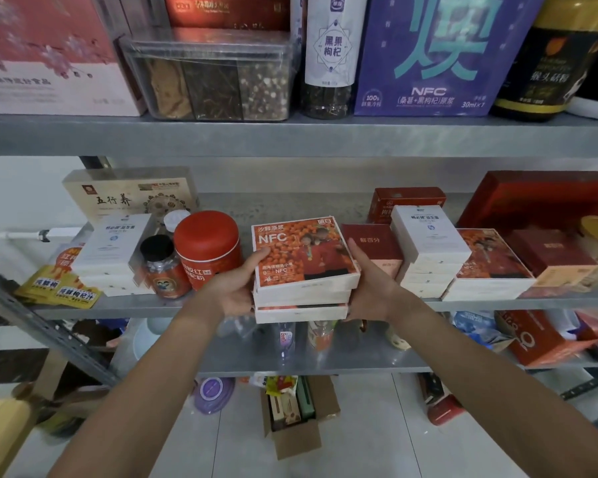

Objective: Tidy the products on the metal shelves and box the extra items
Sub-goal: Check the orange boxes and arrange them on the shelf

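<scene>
- Your left hand (237,288) grips the left side of a stack of three flat orange boxes (302,267), with the thumb on top and the fingers curled beneath.
- Your right hand (370,281) clasps the right side. The thumb lies along the edge and the other fingers are hidden.
- The stack is at the front edge of the grey metal shelf (290,205), beside a round red tin (208,246).
- On the floor below, an open cardboard carton (296,439) holds upright packets.

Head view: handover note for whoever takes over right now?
Left hand grips the left side of the orange box stack; right hand grips its right side.
Stack: three boxes at the middle shelf's front edge, between red jar and maroon box; resting or lifted, cannot tell.
Done: carton on the floor holds some items.
Left: settle the stack, likely straighten the rest, box extras.
</scene>
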A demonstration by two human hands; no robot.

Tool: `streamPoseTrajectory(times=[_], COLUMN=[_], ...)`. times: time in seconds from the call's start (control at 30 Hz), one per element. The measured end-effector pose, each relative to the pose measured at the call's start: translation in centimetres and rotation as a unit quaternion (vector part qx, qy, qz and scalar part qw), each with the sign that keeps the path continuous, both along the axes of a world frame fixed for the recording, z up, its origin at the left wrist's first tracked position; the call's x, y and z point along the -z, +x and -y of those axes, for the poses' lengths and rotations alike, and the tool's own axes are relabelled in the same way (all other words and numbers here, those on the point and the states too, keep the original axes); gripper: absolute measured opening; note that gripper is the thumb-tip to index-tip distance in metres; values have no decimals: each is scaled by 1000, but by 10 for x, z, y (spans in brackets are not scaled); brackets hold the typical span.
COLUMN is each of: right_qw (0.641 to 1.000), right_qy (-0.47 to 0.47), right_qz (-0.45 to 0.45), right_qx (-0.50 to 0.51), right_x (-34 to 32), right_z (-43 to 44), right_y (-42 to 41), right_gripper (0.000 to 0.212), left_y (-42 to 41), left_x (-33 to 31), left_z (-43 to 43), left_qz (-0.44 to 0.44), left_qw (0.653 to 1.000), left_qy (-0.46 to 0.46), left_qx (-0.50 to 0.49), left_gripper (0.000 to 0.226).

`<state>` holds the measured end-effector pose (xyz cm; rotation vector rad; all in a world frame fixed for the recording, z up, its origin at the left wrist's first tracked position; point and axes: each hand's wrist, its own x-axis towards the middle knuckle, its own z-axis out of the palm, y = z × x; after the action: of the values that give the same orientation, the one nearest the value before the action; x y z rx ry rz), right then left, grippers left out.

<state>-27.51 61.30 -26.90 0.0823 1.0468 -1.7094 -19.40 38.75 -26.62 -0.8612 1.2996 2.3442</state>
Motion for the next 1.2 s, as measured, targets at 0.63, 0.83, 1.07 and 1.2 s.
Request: streamPoseTrajectory(times=[0.63,0.83,1.07,1.2], right_qw=[882,889,897,892], right_qy=[172,204,197,189], right_qz=[-425,-408,-396,-409], right_qx=[-112,-28,4,41], right_x=[13,40,40,32], right_z=[7,18,20,26], right_y=[-15,-4,-3,-14], right_gripper=[102,116,114,109], left_y=[11,10,12,1], left_x=[23,59,62,47], left_z=[18,21,22,26], left_qz=[-177,-174,-194,-194], left_qw=[919,919,914,906], left_qy=[-324,-337,-350,-373], left_qx=[137,108,73,46], left_gripper=[73,85,94,93])
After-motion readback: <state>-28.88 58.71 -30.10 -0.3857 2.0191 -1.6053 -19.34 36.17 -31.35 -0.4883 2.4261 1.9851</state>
